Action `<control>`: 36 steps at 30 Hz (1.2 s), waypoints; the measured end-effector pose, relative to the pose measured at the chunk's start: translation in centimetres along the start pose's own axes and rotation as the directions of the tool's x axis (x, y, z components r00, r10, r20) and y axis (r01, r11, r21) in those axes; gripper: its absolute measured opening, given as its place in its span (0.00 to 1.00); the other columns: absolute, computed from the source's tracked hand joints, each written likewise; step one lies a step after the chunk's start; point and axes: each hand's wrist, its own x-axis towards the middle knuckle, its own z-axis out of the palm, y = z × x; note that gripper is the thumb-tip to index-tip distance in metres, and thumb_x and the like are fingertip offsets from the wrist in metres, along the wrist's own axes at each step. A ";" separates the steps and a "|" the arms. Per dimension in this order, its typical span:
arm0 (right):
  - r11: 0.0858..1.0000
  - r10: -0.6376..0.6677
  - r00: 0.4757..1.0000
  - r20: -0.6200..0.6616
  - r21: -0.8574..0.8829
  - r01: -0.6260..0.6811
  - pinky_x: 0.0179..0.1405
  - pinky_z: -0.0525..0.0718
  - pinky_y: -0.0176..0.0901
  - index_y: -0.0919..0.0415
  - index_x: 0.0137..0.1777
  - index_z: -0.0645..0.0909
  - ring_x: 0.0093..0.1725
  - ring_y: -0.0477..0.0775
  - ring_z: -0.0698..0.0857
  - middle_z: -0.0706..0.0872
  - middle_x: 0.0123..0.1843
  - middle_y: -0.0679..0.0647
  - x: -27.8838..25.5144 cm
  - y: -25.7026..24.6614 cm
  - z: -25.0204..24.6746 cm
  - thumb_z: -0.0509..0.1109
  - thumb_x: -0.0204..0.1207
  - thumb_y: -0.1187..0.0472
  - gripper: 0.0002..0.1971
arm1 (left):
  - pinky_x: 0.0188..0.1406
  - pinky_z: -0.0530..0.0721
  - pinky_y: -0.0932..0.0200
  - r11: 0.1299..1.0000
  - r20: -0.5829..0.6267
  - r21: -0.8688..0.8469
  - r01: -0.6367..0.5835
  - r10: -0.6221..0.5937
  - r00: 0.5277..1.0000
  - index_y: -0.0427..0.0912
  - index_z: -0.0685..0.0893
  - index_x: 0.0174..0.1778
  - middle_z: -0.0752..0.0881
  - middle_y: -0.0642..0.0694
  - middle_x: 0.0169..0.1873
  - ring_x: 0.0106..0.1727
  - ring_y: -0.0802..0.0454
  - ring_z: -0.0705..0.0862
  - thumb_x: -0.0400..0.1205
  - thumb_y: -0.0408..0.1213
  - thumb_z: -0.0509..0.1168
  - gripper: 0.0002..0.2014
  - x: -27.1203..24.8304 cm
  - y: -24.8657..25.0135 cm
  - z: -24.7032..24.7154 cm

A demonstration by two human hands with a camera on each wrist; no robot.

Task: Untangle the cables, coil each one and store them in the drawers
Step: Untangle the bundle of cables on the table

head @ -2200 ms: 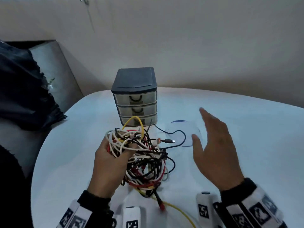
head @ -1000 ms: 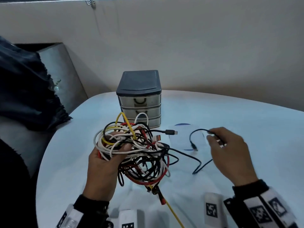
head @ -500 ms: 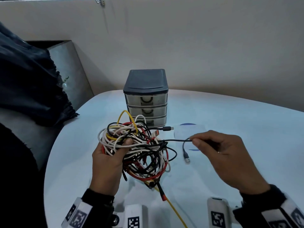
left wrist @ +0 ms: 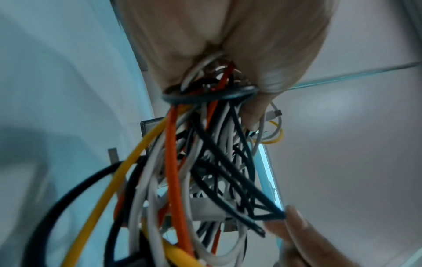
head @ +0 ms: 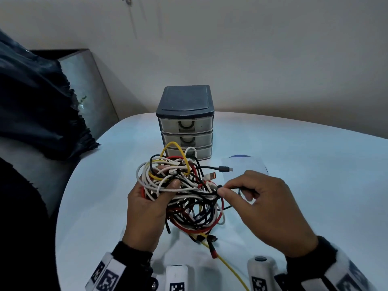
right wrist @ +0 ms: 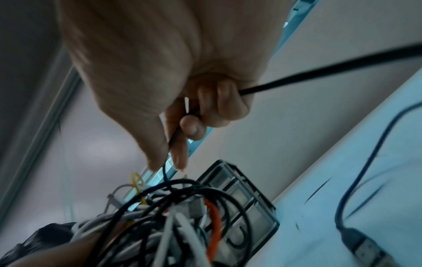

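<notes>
A tangled bundle of cables [head: 184, 192], white, black, red and yellow, hangs above the white table [head: 315, 175]. My left hand [head: 147, 206] grips the bundle from the left, thumb over the white strands; the left wrist view shows the bundle [left wrist: 205, 162] hanging from its curled fingers. My right hand [head: 264, 206] pinches a black cable [head: 231, 188] at the bundle's right edge. In the right wrist view the black cable [right wrist: 319, 69] runs through the curled fingers of my right hand [right wrist: 182, 126]. Its plug [right wrist: 363, 245] dangles free. The small drawer unit [head: 185, 122] stands behind, all three drawers closed.
A yellow cable [head: 228, 271] trails off the table's front edge, with a red plug [head: 212, 248] on it. A pale sheet with a blue mark [head: 243, 164] lies right of the drawers. Dark fabric [head: 37, 110] lies on grey furniture at the left. A wall stands close behind.
My right hand went from open and empty to picking up the loose black cable on the table, then slid along it in to the bundle. The left hand kept holding the bundle.
</notes>
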 end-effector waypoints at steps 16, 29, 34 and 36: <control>0.937 0.189 0.980 0.064 0.285 -0.200 0.26 0.74 0.29 0.50 0.37 0.90 0.24 0.46 0.77 0.88 0.29 0.49 0.7 0.3 -2.3 0.75 0.77 0.62 0.09 | 0.44 0.90 0.55 0.927 0.048 -0.335 0.170 -0.163 0.985 0.44 0.89 0.55 0.90 0.39 0.51 0.51 0.44 0.91 0.53 0.49 0.88 0.34 0.4 1.1 0.0; 0.978 0.092 0.989 0.113 0.176 -0.112 0.31 0.71 0.25 0.46 0.49 0.92 0.29 0.43 0.76 0.85 0.33 0.38 0.2 0.7 -0.8 0.72 0.79 0.63 0.10 | 0.42 0.90 0.57 0.879 0.062 -0.360 0.311 -0.310 0.949 0.38 0.86 0.60 0.91 0.38 0.52 0.48 0.45 0.92 0.74 0.34 0.68 0.18 -0.4 0.9 0.9; 0.931 0.152 0.976 0.155 0.308 -0.194 0.32 0.74 0.35 0.45 0.43 0.91 0.36 0.60 0.82 0.86 0.34 0.50 0.2 0.5 -0.9 0.68 0.79 0.71 0.18 | 0.38 0.89 0.57 0.899 0.084 -0.316 0.303 -0.292 0.953 0.37 0.85 0.59 0.91 0.36 0.49 0.45 0.44 0.92 0.70 0.29 0.73 0.20 -0.5 0.8 1.1; 0.922 0.173 0.977 0.121 0.328 -0.204 0.33 0.77 0.38 0.46 0.40 0.91 0.39 0.62 0.84 0.89 0.35 0.50 0.1 0.5 -1.3 0.71 0.78 0.71 0.17 | 0.39 0.90 0.55 0.913 0.086 -0.299 0.277 -0.264 0.961 0.36 0.85 0.60 0.90 0.34 0.49 0.46 0.42 0.91 0.68 0.25 0.77 0.23 -0.4 0.6 1.1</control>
